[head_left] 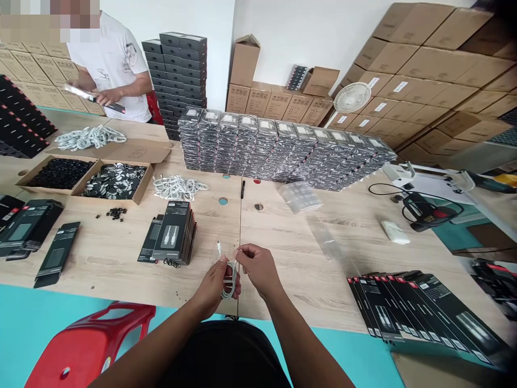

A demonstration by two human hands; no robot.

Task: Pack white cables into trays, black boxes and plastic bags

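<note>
A coiled white charging cable (229, 281) is gripped in my left hand (213, 286), just above the table's front edge. One white plug of it sticks up past my left thumb. My right hand (258, 267) pinches the cable's other end beside the coil, thumb against forefinger; its tip is mostly hidden by the fingers. Left of my hands stands a stack of black cable boxes (173, 237) with a cable picture on the top one. Small black rings (172, 263) lie at its foot. Behind the stack is a heap of white coiled cables (180, 187).
Shrink-wrapped boxes (278, 145) form a long wall across the table. Open cartons (114, 183) of small black parts are at left, flat black boxes (424, 307) at right. Clear plastic bags (301, 196) lie ahead. A red stool (86, 345) stands front left; a co-worker (115, 64) holds a box.
</note>
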